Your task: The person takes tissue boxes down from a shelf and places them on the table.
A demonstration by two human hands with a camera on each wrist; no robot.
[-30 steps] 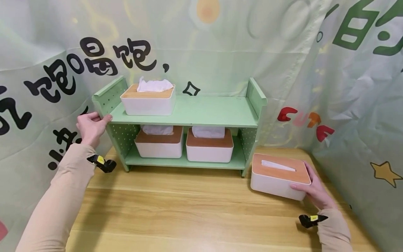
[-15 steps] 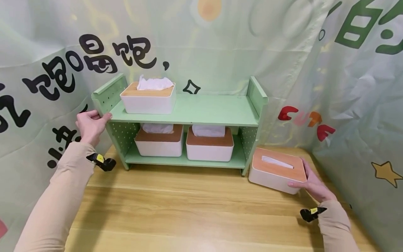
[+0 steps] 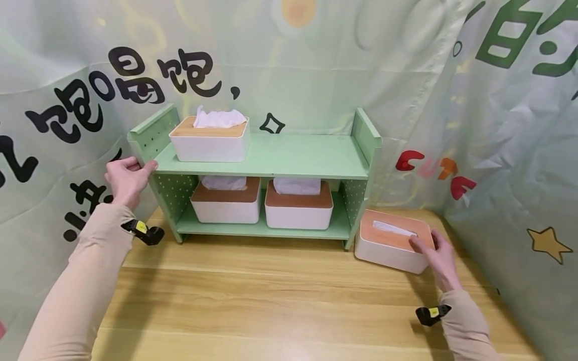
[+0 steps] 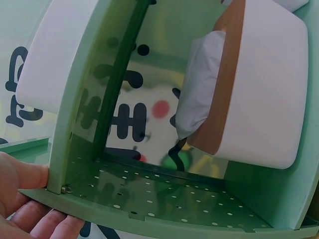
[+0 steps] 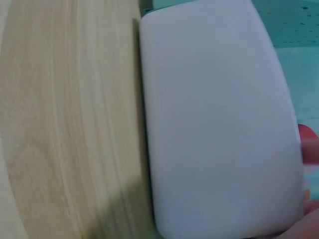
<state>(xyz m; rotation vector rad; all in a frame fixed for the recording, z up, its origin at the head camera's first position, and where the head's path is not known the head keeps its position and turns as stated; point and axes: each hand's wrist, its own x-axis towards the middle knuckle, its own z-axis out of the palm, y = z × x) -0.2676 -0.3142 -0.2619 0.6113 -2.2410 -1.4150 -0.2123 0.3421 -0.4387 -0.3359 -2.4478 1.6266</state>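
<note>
In the head view, my left hand (image 3: pixel 128 183) grips the left side panel of a green two-tier shelf (image 3: pixel 307 155), thumb in front and fingers behind it. My right hand (image 3: pixel 439 258) is at the right end of a white tissue box with a wood lid (image 3: pixel 392 252), which stands on the table beside the shelf. Its thumb lies over the lid near the slot; whether it touches is unclear. In the right wrist view, the box's white side (image 5: pixel 219 124) fills the middle, with a blurred fingertip (image 5: pixel 310 151) at the right edge.
One tissue box (image 3: pixel 209 145) stands at the left of the upper tier. Two more, a left box (image 3: pixel 226 208) and a right box (image 3: pixel 299 214), stand on the lower tier. A printed cloth (image 3: pixel 307 65) hangs behind and beside the wooden table (image 3: pixel 271 301).
The right tissue box has slid slightly back and left against the shelf's right side. My right thumb has moved from its front face up over the lid. My left hand keeps its hold.
</note>
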